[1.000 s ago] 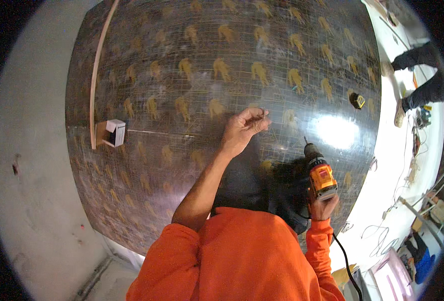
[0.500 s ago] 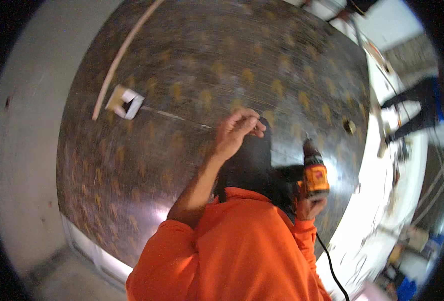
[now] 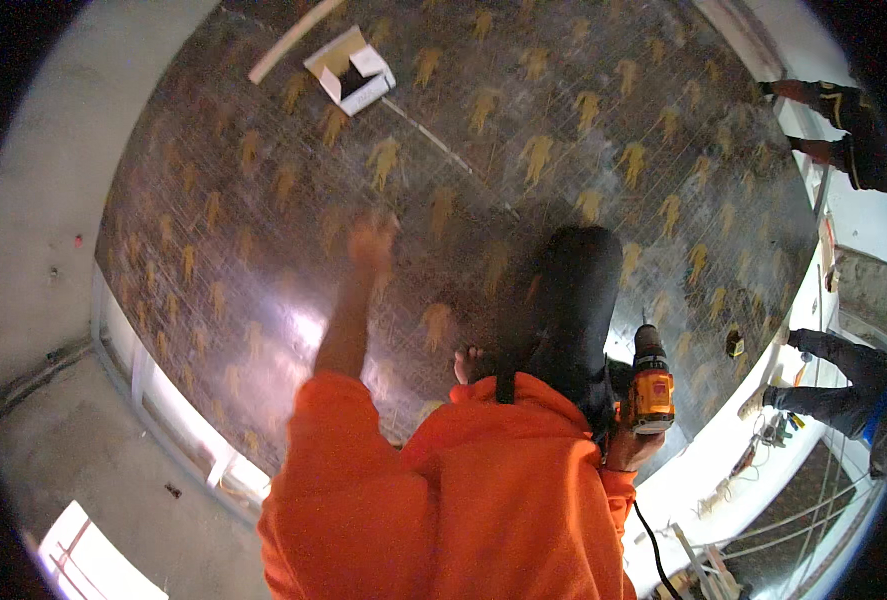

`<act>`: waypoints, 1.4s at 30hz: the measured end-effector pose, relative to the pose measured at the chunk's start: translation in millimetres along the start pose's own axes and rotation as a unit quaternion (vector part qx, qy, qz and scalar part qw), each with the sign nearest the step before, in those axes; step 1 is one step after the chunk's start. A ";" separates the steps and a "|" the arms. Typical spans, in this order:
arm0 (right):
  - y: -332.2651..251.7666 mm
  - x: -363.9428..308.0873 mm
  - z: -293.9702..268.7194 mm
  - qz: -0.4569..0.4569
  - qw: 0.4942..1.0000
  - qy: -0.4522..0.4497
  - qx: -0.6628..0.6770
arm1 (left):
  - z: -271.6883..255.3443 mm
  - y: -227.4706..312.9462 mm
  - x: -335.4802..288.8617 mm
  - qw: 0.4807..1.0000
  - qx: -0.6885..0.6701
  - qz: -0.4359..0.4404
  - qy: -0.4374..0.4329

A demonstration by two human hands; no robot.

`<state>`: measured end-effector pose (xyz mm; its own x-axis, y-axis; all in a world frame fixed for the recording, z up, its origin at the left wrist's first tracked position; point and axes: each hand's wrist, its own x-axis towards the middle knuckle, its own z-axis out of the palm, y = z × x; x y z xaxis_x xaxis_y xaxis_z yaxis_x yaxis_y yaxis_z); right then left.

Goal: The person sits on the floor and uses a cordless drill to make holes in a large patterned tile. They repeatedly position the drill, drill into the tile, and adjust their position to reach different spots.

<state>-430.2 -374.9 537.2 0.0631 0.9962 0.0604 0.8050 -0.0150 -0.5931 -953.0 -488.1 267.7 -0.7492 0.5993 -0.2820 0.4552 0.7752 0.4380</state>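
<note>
My right hand (image 3: 631, 447) is wrapped round an orange and black power drill (image 3: 651, 395), its chuck turned away from me beside my dark-trousered knee (image 3: 573, 285). A black cable (image 3: 653, 540) runs below that hand; where it leads is hidden. Out to the left, my left hand (image 3: 373, 242) hangs over the dark patterned sheet (image 3: 473, 60), smeared by motion, so its fingers cannot be made out. Beyond it lies an open white cardboard box (image 3: 366, 97) with its flaps up. A thin pale strip or line (image 3: 433, 140) runs from the box toward my knee.
A wooden strip (image 3: 293, 40) lies at the far left. A small yellow and black object (image 3: 734, 343) sits near the sheet's right edge. Two people's legs (image 3: 828, 390) and dark clothes (image 3: 868, 140) show at the right. A grey wall (image 3: 43, 200) stands on the left.
My left hand has swung left and down from in front of my knee, its fingers now blurred. The view has turned, so the box appears higher and farther right. The drill stays in my right hand.
</note>
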 end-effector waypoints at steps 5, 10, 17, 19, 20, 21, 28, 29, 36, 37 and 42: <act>-19.9 15.9 -1.6 -0.062 0.996 -0.026 -0.065 | -91.8 54.5 192.7 0.926 0.003 0.278 0.254; -58.1 23.3 -1.7 0.018 0.997 -0.059 0.045 | -126.1 69.5 294.9 0.889 0.366 0.224 0.163; -54.1 26.1 -10.5 0.100 0.982 -0.099 0.129 | -122.8 42.0 348.8 0.881 0.400 0.205 0.149; -29.8 28.5 -12.9 0.148 0.975 -0.111 0.122 | -119.0 34.7 363.4 0.886 0.401 0.201 0.115; -17.0 27.3 -14.2 0.174 0.972 -0.107 0.115 | -116.8 29.2 370.7 0.888 0.391 0.213 0.114; -5.9 23.0 -17.7 0.201 0.969 -0.095 0.105 | -112.6 23.2 379.2 0.893 0.377 0.222 0.109; 24.3 -14.6 -15.8 0.285 0.939 0.066 0.179 | -60.3 -20.8 431.5 0.926 0.270 0.261 0.020; 20.6 -13.7 -19.4 0.269 0.956 0.049 0.103 | -58.5 -25.7 434.1 0.929 0.263 0.260 0.011; 12.2 14.5 -24.4 0.269 0.961 -0.011 0.065 | -56.8 -61.9 439.6 0.951 0.211 0.223 -0.048; 11.9 16.4 -24.1 0.280 0.959 -0.012 0.048 | -57.7 -66.9 439.8 0.953 0.204 0.217 -0.056; 3.8 32.9 -26.0 0.355 0.922 0.002 0.154 | -65.4 -86.3 439.0 0.963 0.172 0.191 -0.083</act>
<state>-409.7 -344.5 557.8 0.5117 0.7449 -0.4281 0.3554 -0.6372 -0.6838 -1352.6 -304.9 161.9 -0.4209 0.8557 -0.3010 0.8367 0.4944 0.2355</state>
